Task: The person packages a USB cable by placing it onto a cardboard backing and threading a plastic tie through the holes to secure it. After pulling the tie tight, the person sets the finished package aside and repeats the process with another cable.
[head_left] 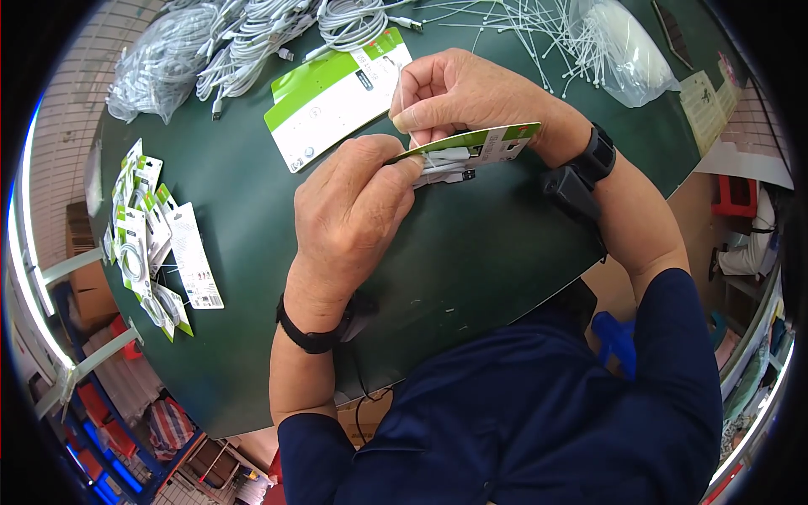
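Note:
My left hand (349,198) is closed on the near-left end of a green and white packaging card (509,139), tilted nearly edge-on to me. A white USB cable (444,167) lies bundled against the card's near face, its plug showing. Over the card's left end, my right hand (467,93) pinches a thin white cable tie (410,126) between thumb and fingers. Part of the tie is hidden by the fingers and the card. Just beyond my hands lie flat green and white cards (324,122), overlapping each other.
Grey-white cable coils (353,23) and a clear bag of cables (160,63) lie at the far left. Loose white cable ties (530,42) spread at the back, beside a clear bag (623,55). Carded cables (139,248) are heaped at the left of the green table (244,362).

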### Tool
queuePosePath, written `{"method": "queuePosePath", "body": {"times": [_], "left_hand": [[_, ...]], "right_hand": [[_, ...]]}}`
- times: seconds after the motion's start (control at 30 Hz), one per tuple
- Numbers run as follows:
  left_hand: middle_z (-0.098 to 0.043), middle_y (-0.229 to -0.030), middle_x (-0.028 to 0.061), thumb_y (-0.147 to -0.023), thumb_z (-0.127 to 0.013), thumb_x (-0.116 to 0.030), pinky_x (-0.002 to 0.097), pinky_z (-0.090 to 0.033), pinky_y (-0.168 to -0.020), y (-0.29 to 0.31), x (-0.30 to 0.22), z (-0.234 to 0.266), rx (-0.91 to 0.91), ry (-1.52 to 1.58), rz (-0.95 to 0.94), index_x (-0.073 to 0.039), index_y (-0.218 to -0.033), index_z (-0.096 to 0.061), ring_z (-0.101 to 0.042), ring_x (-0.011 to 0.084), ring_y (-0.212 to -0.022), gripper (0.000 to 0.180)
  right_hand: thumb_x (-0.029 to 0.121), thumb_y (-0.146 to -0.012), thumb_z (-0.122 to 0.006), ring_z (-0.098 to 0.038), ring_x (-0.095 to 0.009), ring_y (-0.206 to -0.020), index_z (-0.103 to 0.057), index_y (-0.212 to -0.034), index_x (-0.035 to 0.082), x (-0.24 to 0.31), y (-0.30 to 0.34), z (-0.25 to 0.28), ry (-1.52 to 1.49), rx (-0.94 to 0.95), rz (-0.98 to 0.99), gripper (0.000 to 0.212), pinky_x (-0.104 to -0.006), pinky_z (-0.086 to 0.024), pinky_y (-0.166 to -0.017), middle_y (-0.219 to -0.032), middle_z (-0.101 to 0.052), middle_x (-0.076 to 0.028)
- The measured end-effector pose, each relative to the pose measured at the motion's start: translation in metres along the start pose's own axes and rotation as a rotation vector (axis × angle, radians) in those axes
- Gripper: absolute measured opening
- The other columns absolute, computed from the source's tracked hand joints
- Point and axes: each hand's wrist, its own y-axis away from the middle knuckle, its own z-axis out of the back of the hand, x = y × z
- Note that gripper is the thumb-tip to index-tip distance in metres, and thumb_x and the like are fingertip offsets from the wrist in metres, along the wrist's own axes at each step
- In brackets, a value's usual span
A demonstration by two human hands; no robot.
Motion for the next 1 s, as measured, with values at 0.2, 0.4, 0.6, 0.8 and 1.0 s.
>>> {"method": "queuePosePath", "body": {"times": [0.2,0.4,0.6,0.8,1.0], "left_hand": [[-0.064,-0.089,0.0046,-0.065,-0.074,0.000,0.0319,-0.052,-0.058,-0.003,-0.002,0.000,0.000,-0.028,-0.001,-0.005,-0.087,-0.065,-0.065,0.0207,-0.072,0.024],[-0.065,-0.091,0.0019,-0.067,-0.073,-0.002,0.0300,-0.052,-0.057,-0.008,-0.007,0.004,0.035,-0.089,-0.007,-0.006,-0.081,-0.063,-0.066,0.0179,-0.071,0.017],[-0.066,-0.092,0.0018,-0.068,-0.072,-0.002,0.0302,-0.051,-0.057,-0.005,-0.002,-0.002,-0.007,-0.059,-0.044,-0.007,-0.079,-0.061,-0.066,0.0178,-0.070,0.016],[-0.067,-0.092,0.0013,-0.068,-0.072,-0.001,0.0315,-0.051,-0.056,-0.001,0.000,-0.006,-0.026,-0.009,-0.008,-0.007,-0.078,-0.061,-0.065,0.0187,-0.068,0.017],[-0.067,-0.091,0.0010,-0.066,-0.073,0.001,0.0324,-0.051,-0.055,0.000,-0.002,-0.008,-0.052,0.038,0.050,-0.008,-0.078,-0.061,-0.064,0.0199,-0.065,0.019]], "right_hand": [[0.014,-0.093,-0.068,-0.061,-0.005,-0.067,-0.065,-0.092,0.001,0.000,0.000,0.005,-0.138,0.132,0.064,0.013,-0.0170,-0.050,-0.061,-0.080,-0.066,-0.001],[0.019,-0.092,-0.070,-0.060,-0.004,-0.068,-0.066,-0.095,0.001,0.002,0.002,0.009,-0.287,0.134,-0.079,0.018,-0.0195,-0.050,-0.064,-0.082,-0.066,0.000],[0.017,-0.090,-0.072,-0.062,-0.004,-0.072,-0.067,-0.098,0.000,-0.002,0.001,0.012,-0.029,0.241,-0.007,0.020,-0.0192,-0.051,-0.065,-0.086,-0.069,0.000],[0.014,-0.087,-0.075,-0.064,-0.005,-0.075,-0.067,-0.098,0.000,-0.002,0.001,0.010,-0.082,0.213,-0.045,0.019,-0.0196,-0.052,-0.069,-0.085,-0.069,-0.001],[0.014,-0.088,-0.073,-0.064,-0.005,-0.076,-0.067,-0.099,0.000,0.000,0.002,0.009,-0.069,0.223,-0.064,0.019,-0.0201,-0.052,-0.070,-0.086,-0.069,-0.001]]}}
